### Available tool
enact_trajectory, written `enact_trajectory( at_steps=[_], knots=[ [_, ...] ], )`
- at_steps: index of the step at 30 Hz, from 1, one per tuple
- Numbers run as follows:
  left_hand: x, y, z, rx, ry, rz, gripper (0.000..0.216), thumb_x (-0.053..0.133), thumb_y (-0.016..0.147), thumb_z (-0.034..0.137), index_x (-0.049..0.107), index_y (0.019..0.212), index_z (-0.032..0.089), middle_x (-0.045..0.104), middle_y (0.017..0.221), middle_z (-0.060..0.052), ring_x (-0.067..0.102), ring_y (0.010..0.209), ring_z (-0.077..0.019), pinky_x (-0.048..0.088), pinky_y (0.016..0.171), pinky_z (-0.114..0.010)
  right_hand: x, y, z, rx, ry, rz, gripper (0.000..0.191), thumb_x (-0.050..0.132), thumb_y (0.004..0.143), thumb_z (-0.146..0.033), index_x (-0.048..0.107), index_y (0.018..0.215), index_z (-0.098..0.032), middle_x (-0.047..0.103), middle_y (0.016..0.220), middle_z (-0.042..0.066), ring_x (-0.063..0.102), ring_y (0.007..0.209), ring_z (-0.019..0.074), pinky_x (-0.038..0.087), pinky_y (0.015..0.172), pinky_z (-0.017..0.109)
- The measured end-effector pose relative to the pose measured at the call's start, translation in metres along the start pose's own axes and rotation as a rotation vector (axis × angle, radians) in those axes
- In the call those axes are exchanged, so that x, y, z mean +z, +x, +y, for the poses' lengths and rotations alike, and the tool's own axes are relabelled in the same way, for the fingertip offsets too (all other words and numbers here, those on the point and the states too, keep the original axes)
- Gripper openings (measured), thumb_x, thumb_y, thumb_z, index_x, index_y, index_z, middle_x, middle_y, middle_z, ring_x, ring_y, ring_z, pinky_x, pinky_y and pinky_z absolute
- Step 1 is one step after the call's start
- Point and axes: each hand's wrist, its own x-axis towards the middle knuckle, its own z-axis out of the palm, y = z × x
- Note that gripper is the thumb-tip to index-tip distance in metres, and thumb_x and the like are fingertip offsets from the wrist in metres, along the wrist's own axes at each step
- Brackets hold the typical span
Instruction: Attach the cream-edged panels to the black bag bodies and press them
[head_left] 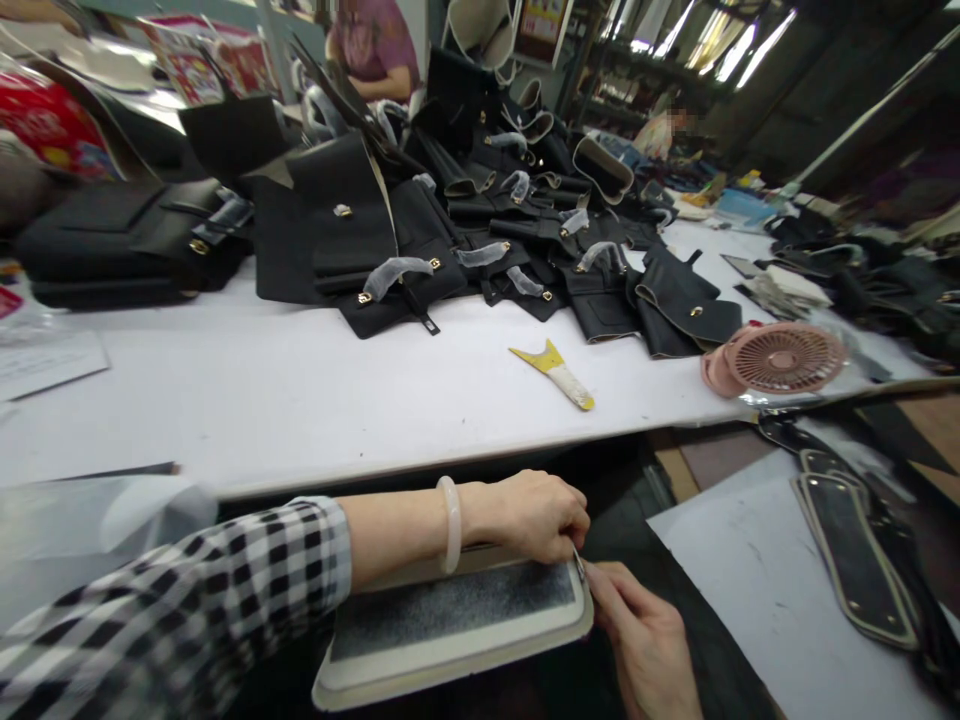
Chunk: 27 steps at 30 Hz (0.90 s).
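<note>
An unfinished bag piece (457,610), with a dark speckled middle, a pale border and rounded corners, lies low in front of me. My left hand (536,515) reaches across its upper side, fingers curled and closed on the top right corner. On the right edge, just below, my right hand (637,625) pinches the rim between thumb and fingers. The fingertips of both hands nearly meet there, and what is between them is partly hidden. Nearest on the white table (300,390) is a yellow and white forked tool (555,374).
Black bags (420,230) with wrapped handles are heaped along the table's back. A pink fan (780,358) stands at the right. Dark studded straps (855,560) lie beside a pale sheet (735,560). The table's front edge runs just beyond my hands. A person (373,45) sits behind the heap.
</note>
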Motion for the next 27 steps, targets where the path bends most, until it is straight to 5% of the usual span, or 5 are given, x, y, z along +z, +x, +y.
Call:
enact_trajectory(
  at_steps=[7,13,18,21,27],
  knots=[
    [0.002,0.001,-0.004,-0.019,-0.017,0.015,0.009,0.056,0.077,0.021,0.065,0.074,0.02,0.066,0.086,0.001,0.06,0.073,-0.015,0.042,0.057,-0.024,-0.003,0.017,-0.003,0.299,0.295,-0.244,0.037,0.074,0.078,-0.046,0.059,0.101,-0.021,0.05,0.071,-0.005,0.045,0.051,0.0077,0.041,0.041,0.02],
    [0.005,0.004,-0.005,-0.038,-0.051,-0.053,0.015,0.054,0.072,0.022,0.068,0.078,0.022,0.068,0.088,0.0,0.063,0.076,-0.0185,0.04,0.055,-0.027,-0.006,0.02,-0.018,0.356,0.073,-0.376,0.049,0.071,0.079,-0.051,0.061,0.111,-0.017,0.046,0.065,-0.006,0.039,0.05,0.0066,0.039,0.045,0.019],
    [-0.001,0.004,-0.006,-0.093,-0.101,-0.131,0.022,0.058,0.073,0.029,0.071,0.09,0.022,0.07,0.098,-0.006,0.067,0.087,-0.0257,0.046,0.061,-0.032,-0.009,0.045,-0.049,0.424,-0.253,-0.542,0.037,0.076,0.072,-0.048,0.069,0.085,-0.014,0.05,0.055,-0.005,0.038,0.042,0.0063,0.032,0.04,0.018],
    [-0.009,-0.013,-0.009,-0.099,-0.15,-0.137,0.034,0.057,0.074,0.028,0.068,0.106,0.022,0.07,0.104,-0.007,0.067,0.092,-0.0267,0.05,0.07,-0.034,-0.003,0.06,-0.067,0.509,-0.304,-0.574,0.029,0.083,0.063,-0.038,0.072,0.075,-0.015,0.052,0.05,-0.005,0.038,0.04,0.0067,0.03,0.036,0.017],
    [-0.022,-0.091,0.006,-0.324,-0.167,0.108,0.047,0.064,0.075,0.025,0.06,0.122,0.02,0.064,0.119,-0.007,0.063,0.105,-0.0247,0.05,0.091,-0.035,-0.008,0.064,-0.055,0.364,-0.301,-0.696,0.057,0.072,0.077,-0.042,0.06,0.13,-0.025,0.07,0.089,0.002,0.054,0.06,0.0106,0.042,0.047,0.017]
  ],
)
